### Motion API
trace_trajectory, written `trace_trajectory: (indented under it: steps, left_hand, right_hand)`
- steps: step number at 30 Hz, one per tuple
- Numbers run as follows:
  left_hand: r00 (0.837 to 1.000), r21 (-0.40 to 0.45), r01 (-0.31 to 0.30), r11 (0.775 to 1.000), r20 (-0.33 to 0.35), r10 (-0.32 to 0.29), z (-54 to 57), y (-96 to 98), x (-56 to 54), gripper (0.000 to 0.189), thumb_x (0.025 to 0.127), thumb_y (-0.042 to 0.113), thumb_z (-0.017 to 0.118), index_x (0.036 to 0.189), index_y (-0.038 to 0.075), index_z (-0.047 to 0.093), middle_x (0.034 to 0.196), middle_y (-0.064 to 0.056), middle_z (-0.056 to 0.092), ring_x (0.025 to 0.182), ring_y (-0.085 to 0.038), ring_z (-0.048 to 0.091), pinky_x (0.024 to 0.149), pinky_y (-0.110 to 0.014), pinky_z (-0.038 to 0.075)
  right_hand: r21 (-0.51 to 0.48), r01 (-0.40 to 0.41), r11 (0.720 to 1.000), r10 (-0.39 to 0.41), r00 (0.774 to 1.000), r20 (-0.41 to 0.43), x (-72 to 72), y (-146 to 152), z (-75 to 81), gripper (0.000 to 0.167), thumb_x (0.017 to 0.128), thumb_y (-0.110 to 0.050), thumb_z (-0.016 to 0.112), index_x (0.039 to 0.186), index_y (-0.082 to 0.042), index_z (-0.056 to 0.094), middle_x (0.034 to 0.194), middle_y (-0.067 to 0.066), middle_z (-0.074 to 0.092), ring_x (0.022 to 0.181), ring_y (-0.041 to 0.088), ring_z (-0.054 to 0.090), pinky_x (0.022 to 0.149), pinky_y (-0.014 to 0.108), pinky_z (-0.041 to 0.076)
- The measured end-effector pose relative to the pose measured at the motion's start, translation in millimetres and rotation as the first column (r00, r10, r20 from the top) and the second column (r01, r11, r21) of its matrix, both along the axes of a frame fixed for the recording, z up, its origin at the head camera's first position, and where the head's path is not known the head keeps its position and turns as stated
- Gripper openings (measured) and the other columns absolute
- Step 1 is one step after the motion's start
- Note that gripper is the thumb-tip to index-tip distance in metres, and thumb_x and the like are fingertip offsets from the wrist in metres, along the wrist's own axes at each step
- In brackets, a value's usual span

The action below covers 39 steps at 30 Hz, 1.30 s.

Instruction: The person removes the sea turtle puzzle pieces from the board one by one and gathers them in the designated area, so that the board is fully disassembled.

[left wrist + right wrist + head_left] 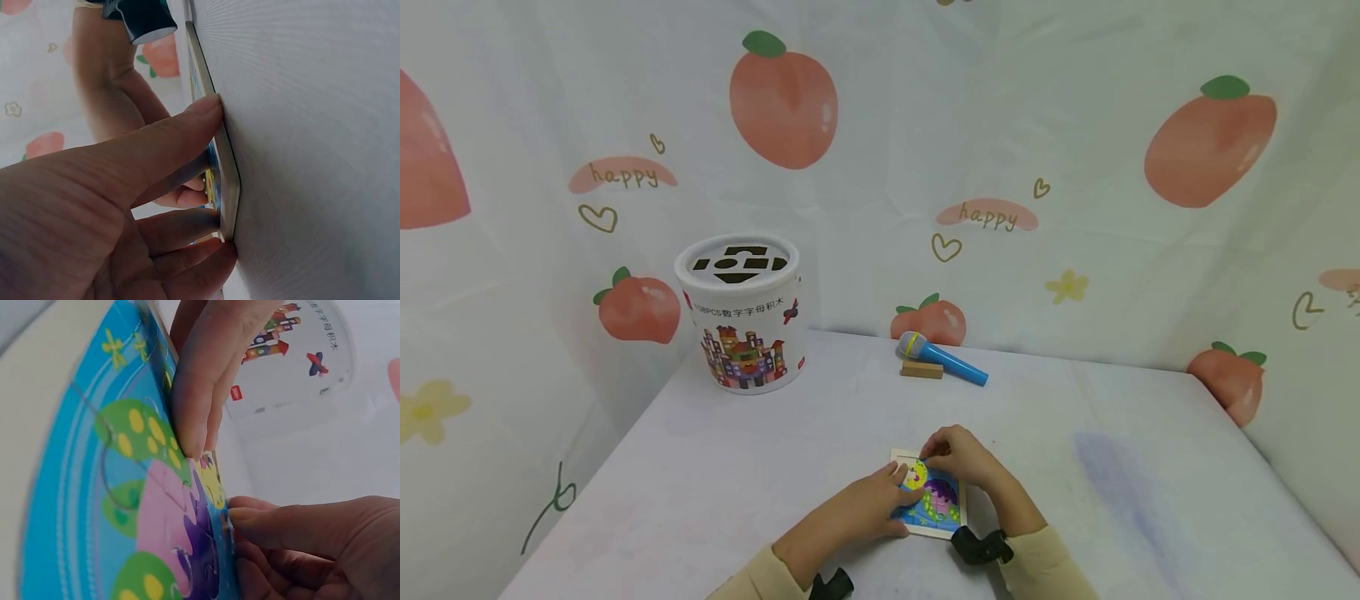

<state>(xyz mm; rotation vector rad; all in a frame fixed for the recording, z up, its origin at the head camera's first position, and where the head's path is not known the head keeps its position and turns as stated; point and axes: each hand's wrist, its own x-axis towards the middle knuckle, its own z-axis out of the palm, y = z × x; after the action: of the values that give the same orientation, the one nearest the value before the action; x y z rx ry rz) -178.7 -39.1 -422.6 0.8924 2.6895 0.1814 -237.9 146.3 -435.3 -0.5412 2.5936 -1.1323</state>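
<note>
A small framed jigsaw puzzle [942, 506] with a bright cartoon picture in blue, yellow, purple and green lies on the table. My left hand [868, 504] grips its left side; in the left wrist view the thumb [203, 106] rests on one edge of the board [230, 187] and fingers reach across to its corner. At the far right part of the puzzle my right hand [964, 457] bends its fingers and pinches at the edge. The right wrist view shows its thumb [247, 519] against the puzzle's picture side [162, 500]; what lies between these fingertips is hidden.
A white bucket [745, 333] with building-block pictures and a lid with cut-out shapes stands at the back left. Behind the puzzle lie a blue toy microphone [951, 362] and a small wooden block [921, 370]. A peach-printed curtain [880, 167] hangs behind the white table [715, 483].
</note>
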Motion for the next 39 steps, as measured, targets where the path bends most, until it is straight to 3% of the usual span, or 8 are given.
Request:
trace_trajectory:
  steps: [14,23,32,39]
  left_hand:
    - [1.000,0.006,0.006,1.000,0.001,-0.006,-1.1,-1.0,0.3,0.052,0.082,0.042,0.066,0.132,0.032,0.052,0.145,-0.008,0.042,0.137,-0.025,0.036,0.102,-0.037,0.043]
    - [1.000,0.003,0.004,1.000,0.012,-0.004,-1.7,-0.7,-0.6,0.053,0.082,0.042,0.065,0.132,0.032,0.052,0.146,-0.008,0.041,0.137,-0.025,0.036,0.103,-0.038,0.042]
    - [1.000,0.002,-0.002,1.000,0.023,0.002,-1.6,0.0,-1.1,0.052,0.082,0.042,0.065,0.132,0.032,0.052,0.146,-0.008,0.041,0.138,-0.025,0.035,0.105,-0.038,0.041]
    - [0.999,0.003,-0.015,1.000,0.035,0.015,-0.6,0.8,0.0,0.052,0.083,0.041,0.065,0.132,0.033,0.052,0.146,-0.008,0.041,0.138,-0.025,0.035,0.105,-0.038,0.040]
  right_hand:
    - [-0.037,0.036,0.999,-0.033,0.996,0.085,-1.1,7,3.1,0.010,0.083,0.001,0.063,0.092,0.001,0.068,0.083,0.006,0.066,0.070,0.012,0.053,0.064,0.024,0.051]
    - [0.026,0.109,0.994,-0.111,0.988,0.109,3.9,8,13.8,0.005,0.081,-0.003,0.069,0.084,0.001,0.068,0.072,0.004,0.063,0.062,0.012,0.050,0.057,0.022,0.048]
    - [-0.061,0.075,0.995,-0.064,0.984,0.168,-1.3,14,7.0,0.011,0.083,-0.009,0.068,0.085,0.002,0.065,0.069,0.001,0.061,0.060,0.010,0.051,0.057,0.022,0.048]
    - [-0.114,0.097,0.989,-0.071,0.974,0.216,-4.9,28,3.6,0.016,0.085,-0.012,0.065,0.092,0.002,0.065,0.078,0.003,0.066,0.067,0.011,0.058,0.066,0.026,0.054]
